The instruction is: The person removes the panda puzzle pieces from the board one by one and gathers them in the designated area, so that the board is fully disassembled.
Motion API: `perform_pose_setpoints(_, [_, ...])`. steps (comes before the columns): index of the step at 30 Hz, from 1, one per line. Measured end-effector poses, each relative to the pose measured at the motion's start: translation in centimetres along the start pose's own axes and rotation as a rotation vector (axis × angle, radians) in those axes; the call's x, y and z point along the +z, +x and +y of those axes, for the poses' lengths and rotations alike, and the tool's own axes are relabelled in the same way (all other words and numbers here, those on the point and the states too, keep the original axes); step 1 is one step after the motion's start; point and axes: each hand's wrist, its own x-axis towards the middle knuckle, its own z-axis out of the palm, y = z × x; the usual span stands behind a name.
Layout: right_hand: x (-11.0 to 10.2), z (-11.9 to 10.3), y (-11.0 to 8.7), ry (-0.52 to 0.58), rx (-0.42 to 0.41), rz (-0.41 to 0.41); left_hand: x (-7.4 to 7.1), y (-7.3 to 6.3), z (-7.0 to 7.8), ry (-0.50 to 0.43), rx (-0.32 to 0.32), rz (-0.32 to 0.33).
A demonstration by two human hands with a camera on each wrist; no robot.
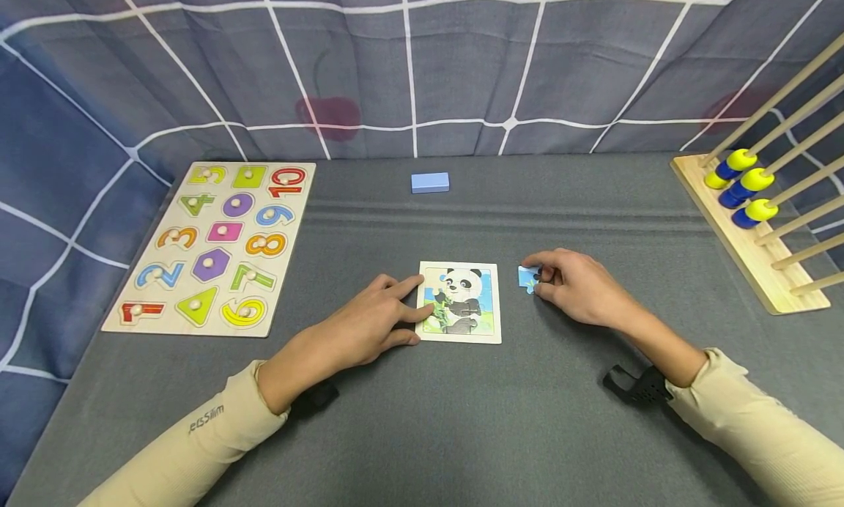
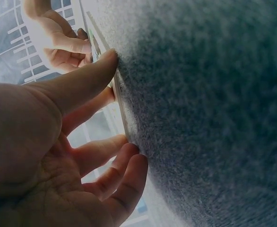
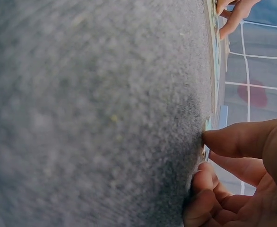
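A small square wooden panda jigsaw (image 1: pixel 461 338) with a pale frame lies flat in the middle of the table. Bare wood shows at the upper left of its picture. Along its left side rests my left hand (image 1: pixel 365 320), fingertips on the frame and the picture's edge; the left wrist view has its thumb (image 2: pixel 89 78) and fingers right at the board's edge. To the right of the board, my right hand (image 1: pixel 574 286) pinches a light-blue jigsaw piece (image 1: pixel 527 278) between thumb and index finger, low over the table. Its fingers hide part of the piece.
A number-and-shape peg puzzle board (image 1: pixel 187 261) lies at the left. Behind the jigsaw sits a blue block (image 1: pixel 430 183). At the right stands a wooden bead rack (image 1: pixel 758 250) with upright rods and yellow and blue beads. A checked cloth (image 1: pixel 461 60) hangs along the back.
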Motion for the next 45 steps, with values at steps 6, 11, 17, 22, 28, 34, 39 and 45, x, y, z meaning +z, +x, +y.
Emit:
perform_pose_setpoints(6, [0.0, 0.1, 0.0, 0.010, -0.004, 0.005, 0.0, 0.0, 0.1, -0.001, -0.002, 0.002])
perform_pose_setpoints(11, [0.0, 0.1, -0.2, 0.016, -0.010, -0.004, 0.0, 0.0, 0.1, -0.004, -0.005, 0.002])
perform_pose_setpoints(17, [0.0, 0.1, -0.2, 0.014, -0.018, -0.011, 0.0, -0.1, 0.1, -0.003, -0.007, -0.003])
perform_pose_setpoints(22, [-0.1, 0.2, -0.2, 0.065, -0.025, -0.013, 0.0, -0.1, 0.0, -0.002, -0.008, -0.007])
perform_pose_setpoints(28, [0.0, 0.1, -0.3, 0.120, -0.012, 0.021, 0.0, 0.0, 0.0, 0.000, -0.007, -0.006])
perform_pose_setpoints(34, [0.5, -1.1, -0.1, 0.118, 0.004, 0.053, 0.0, 0.0, 0.0, -0.005, -0.007, -0.005])
perform_pose_setpoints(39, [1.2, -2.6, 0.4, 0.124, -0.043, 0.028, 0.0, 0.0, 0.1, -0.004, -0.020, -0.013])
perform_pose_setpoints(45, [2.3, -4.1, 1.5, 0.168, -0.089, -0.012, -0.1, 0.1, 0.2, -0.004, -0.029, -0.026])
